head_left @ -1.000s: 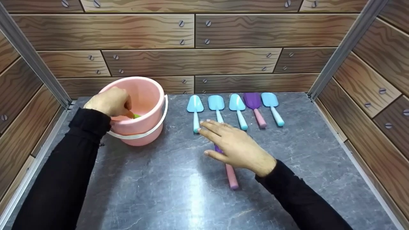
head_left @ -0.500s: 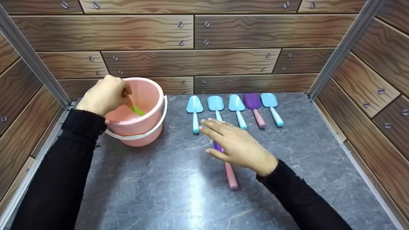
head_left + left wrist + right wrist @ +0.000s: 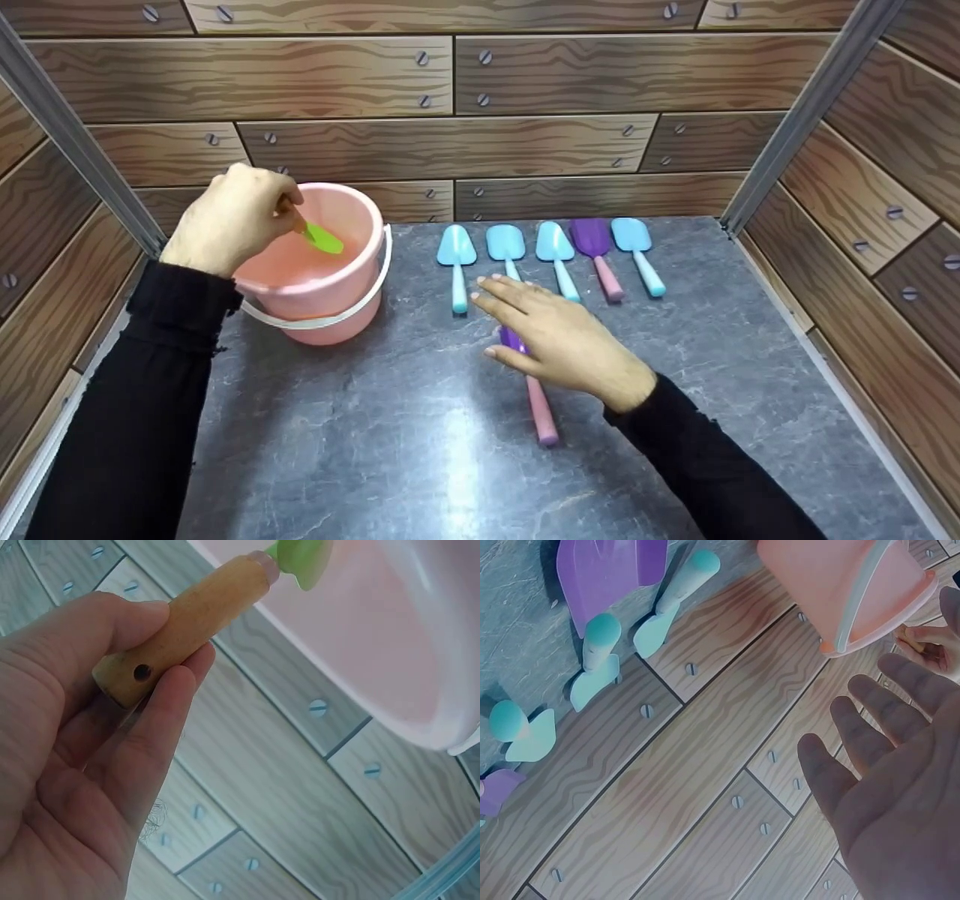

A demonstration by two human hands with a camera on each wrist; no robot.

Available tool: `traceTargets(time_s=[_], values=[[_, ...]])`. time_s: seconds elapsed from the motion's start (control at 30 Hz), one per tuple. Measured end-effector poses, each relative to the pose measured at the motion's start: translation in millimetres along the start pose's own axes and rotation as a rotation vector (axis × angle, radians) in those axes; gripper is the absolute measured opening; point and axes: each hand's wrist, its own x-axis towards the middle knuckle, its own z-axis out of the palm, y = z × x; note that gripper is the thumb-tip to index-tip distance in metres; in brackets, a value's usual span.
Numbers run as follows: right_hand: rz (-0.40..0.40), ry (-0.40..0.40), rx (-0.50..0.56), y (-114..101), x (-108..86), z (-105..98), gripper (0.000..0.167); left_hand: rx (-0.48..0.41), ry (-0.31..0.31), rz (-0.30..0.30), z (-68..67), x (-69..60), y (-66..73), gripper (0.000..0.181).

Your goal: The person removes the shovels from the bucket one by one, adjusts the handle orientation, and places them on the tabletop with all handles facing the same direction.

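My left hand (image 3: 232, 217) pinches the wooden handle of a small green trowel (image 3: 324, 239) between thumb and fingers. Its green blade hangs inside the mouth of a pink bucket (image 3: 352, 326); the left wrist view shows a hole near the handle's end. Over the table's middle, my right hand (image 3: 562, 337) hovers with straight, spread fingers and holds nothing. Beneath it lies a purple shovel with a pink handle (image 3: 541, 412), its blade partly hidden by the hand.
Along the table's back stands a row of shovels: several light blue ones, such as the leftmost blue shovel (image 3: 456, 247), and a purple shovel (image 3: 591, 238) among them. A white bail handle (image 3: 386, 262) hangs on the bucket. Wood-patterned panels (image 3: 525, 146) enclose the grey table (image 3: 360, 450).
My left hand has risen and drawn slightly left, lifting the green trowel higher inside the bucket so more of its blade shows. The right hand has barely moved.
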Motion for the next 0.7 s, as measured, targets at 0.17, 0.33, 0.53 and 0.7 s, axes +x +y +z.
traceTargets(time_s=[0.17, 0.33, 0.53, 0.7], values=[[0.006, -0.002, -0.001, 1, -0.5, -1, 0.076, -0.007, 0.043, 0.008, -4.9, -5.1, 5.4, 0.012], [0.021, -0.003, 0.007, 2, -2.0, -3, 0.076, -0.015, 0.092, 0.017, -8.2, -9.2, 11.5, 0.009], [0.027, 0.024, 0.014, 4, -4.3, -4, 0.075, -0.023, 0.156, 0.021, -10.6, -16.2, 20.0, 0.019], [0.027, 0.051, 0.008, 6, -6.4, -4, 0.075, -0.015, 0.219, 0.011, -10.4, -22.3, 28.5, 0.02]])
